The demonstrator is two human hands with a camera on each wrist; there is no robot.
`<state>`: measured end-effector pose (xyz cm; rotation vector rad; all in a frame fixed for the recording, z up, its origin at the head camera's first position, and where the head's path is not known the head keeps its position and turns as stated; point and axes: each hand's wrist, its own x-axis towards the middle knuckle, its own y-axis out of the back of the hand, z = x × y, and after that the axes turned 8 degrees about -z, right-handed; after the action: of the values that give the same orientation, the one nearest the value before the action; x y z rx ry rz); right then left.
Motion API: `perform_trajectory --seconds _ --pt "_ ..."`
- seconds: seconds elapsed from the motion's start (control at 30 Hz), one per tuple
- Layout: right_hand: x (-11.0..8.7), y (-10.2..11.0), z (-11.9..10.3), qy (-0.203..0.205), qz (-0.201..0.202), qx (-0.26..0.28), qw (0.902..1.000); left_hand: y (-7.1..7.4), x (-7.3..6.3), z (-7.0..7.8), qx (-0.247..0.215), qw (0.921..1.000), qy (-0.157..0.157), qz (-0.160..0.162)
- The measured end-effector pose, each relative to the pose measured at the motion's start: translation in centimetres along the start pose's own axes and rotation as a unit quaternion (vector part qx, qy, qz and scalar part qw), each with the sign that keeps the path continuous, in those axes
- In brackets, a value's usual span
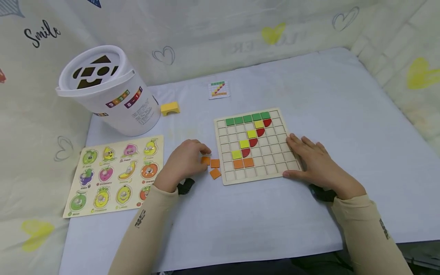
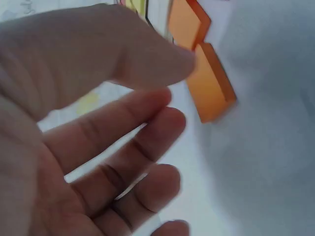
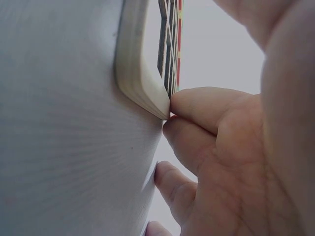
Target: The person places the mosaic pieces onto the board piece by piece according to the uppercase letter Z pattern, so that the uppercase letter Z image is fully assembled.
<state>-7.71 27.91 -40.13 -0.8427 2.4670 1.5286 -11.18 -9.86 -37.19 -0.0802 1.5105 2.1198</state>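
A square wooden grid board (image 1: pixel 275 149) lies on the table. It carries a row of green square tiles (image 1: pixel 248 118), a diagonal of yellow squares (image 1: pixel 252 134) and red quarter-round pieces (image 1: pixel 253 142), and two orange squares (image 1: pixel 243 163) low on the left. Left of the board lie loose orange square tiles (image 1: pixel 215 174). My left hand (image 1: pixel 187 162) reaches over one of them, thumb and index finger apart; in the left wrist view the thumb tip overlaps an orange tile (image 2: pixel 211 88). My right hand (image 1: pixel 314 162) rests at the board's right edge, fingertips touching it (image 3: pixel 211 132).
A small pattern card (image 1: pixel 219 90) lies behind the board. At the back left stand a white bucket (image 1: pixel 137 110) with a shape-cutout lid and a yellow arch block (image 1: pixel 170 108). A fruit picture board (image 1: pixel 113 183) lies partly behind the left forearm.
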Motion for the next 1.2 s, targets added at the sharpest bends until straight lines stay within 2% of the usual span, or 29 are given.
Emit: perform_trajectory --seconds 0.23,0.4,0.87,1.03,1.2 --pt "-0.2 -0.1 0.3 -0.003 0.002 0.004 1.0 -0.4 0.2 -0.3 -0.004 0.9999 0.005 -0.009" --pt "-0.3 -0.3 0.4 -0.004 0.002 0.007 1.0 -0.5 0.1 -0.3 -0.005 0.9999 0.013 -0.001" --pt "-0.5 -0.6 0.4 -0.004 0.001 0.01 0.9999 -0.6 0.2 -0.3 0.002 0.9996 0.01 0.026" --pt "-0.3 -0.4 0.4 0.0 0.004 0.002 1.0 -0.1 0.3 0.3 -0.004 0.9993 0.0 0.037" --pt "-0.1 -0.1 0.4 0.006 0.007 0.003 1.0 -0.1 0.8 1.6 -0.018 0.9988 -0.028 0.036"
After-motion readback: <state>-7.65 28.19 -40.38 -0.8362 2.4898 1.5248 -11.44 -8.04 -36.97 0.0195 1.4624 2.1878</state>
